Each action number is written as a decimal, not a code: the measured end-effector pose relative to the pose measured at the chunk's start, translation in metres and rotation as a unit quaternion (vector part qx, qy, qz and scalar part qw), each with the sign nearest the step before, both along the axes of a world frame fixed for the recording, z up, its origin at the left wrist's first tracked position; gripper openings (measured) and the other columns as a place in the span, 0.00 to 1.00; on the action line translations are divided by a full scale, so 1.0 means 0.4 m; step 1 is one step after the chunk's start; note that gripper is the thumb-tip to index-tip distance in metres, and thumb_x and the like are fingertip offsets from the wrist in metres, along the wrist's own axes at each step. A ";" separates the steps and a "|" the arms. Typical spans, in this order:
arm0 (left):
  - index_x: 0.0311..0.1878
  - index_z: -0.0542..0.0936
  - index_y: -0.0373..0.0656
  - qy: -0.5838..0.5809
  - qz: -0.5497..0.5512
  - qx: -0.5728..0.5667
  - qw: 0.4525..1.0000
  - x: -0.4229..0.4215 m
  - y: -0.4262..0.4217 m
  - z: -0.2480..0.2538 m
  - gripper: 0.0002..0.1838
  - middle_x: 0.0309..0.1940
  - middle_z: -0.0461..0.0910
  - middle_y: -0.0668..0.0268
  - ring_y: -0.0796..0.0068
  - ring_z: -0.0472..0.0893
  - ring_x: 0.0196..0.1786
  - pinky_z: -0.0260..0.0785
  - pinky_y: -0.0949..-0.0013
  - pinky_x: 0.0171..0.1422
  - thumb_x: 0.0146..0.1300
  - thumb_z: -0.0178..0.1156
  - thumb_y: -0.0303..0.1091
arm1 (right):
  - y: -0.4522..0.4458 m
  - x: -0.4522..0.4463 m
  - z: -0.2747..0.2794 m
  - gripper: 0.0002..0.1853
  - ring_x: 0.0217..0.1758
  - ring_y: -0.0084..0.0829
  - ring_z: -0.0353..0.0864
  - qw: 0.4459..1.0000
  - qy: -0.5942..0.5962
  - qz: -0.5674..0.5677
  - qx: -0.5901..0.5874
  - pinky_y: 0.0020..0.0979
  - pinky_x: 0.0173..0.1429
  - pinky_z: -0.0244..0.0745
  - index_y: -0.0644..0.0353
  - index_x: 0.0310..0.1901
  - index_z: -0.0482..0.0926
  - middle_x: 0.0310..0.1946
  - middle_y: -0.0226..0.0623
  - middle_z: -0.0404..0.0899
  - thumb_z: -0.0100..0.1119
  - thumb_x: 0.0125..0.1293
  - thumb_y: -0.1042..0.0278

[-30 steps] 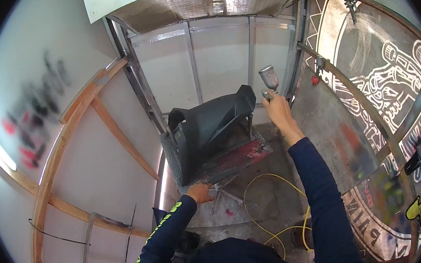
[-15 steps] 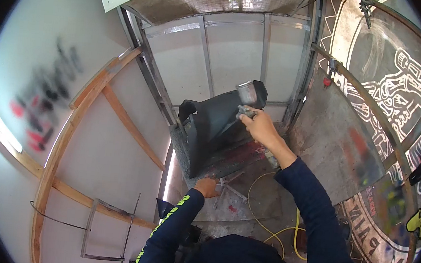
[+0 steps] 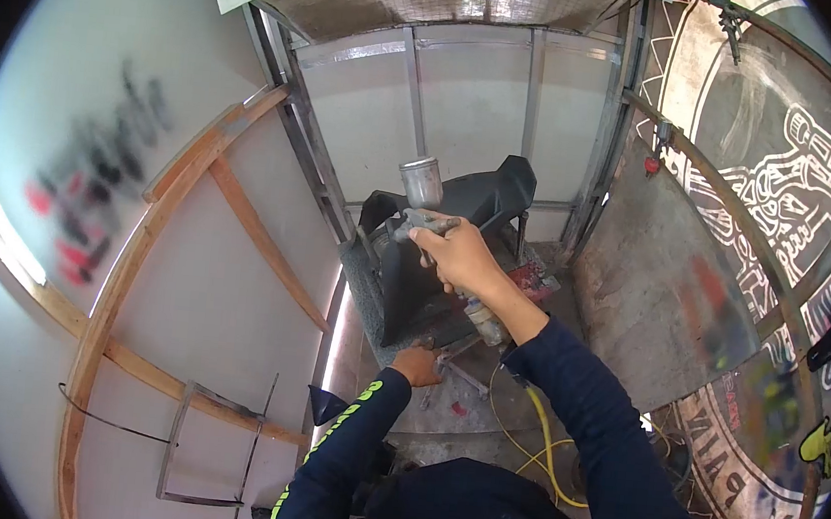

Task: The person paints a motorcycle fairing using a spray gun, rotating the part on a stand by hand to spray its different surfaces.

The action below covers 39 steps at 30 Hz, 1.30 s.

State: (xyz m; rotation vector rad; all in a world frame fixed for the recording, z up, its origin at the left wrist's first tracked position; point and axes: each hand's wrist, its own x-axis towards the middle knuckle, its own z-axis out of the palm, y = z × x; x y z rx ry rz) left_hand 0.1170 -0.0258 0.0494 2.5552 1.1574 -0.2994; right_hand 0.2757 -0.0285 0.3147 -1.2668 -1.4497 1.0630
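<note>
My right hand (image 3: 460, 261) is closed round a spray gun (image 3: 423, 223) with a metal cup (image 3: 422, 183) on top. The gun is in front of a dark, motorcycle-like body panel (image 3: 403, 293), hiding part of it. Below the panel's lower end, my left hand (image 3: 416, 366) is closed on a bar of a metal stand (image 3: 464, 378). Its fingertips are partly hidden. A yellow air hose (image 3: 548, 439) runs from below the gun's handle to the floor.
Wooden braces (image 3: 157, 217) line the white wall on the left. To the right, a curved metal rail (image 3: 728, 193) crosses a painted board, and a grey sheet (image 3: 652, 270) leans there. A thin wire frame (image 3: 211, 444) is at lower left.
My right hand has moved left with the spray gun, from the panel's right part to its left part. The panel looks turned, its right end now lower-angled; my left hand stays at the stand.
</note>
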 end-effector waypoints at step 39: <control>0.72 0.67 0.45 -0.048 0.090 0.036 0.994 -0.052 -0.079 -0.022 0.43 0.77 0.57 0.50 0.43 0.60 0.75 0.58 0.48 0.77 0.55 0.69 0.51 | 0.028 0.408 -0.106 0.21 0.50 0.56 0.83 0.917 -0.271 -0.275 0.102 0.44 0.54 0.77 0.55 0.60 0.80 0.43 0.58 0.84 0.58 0.68 0.58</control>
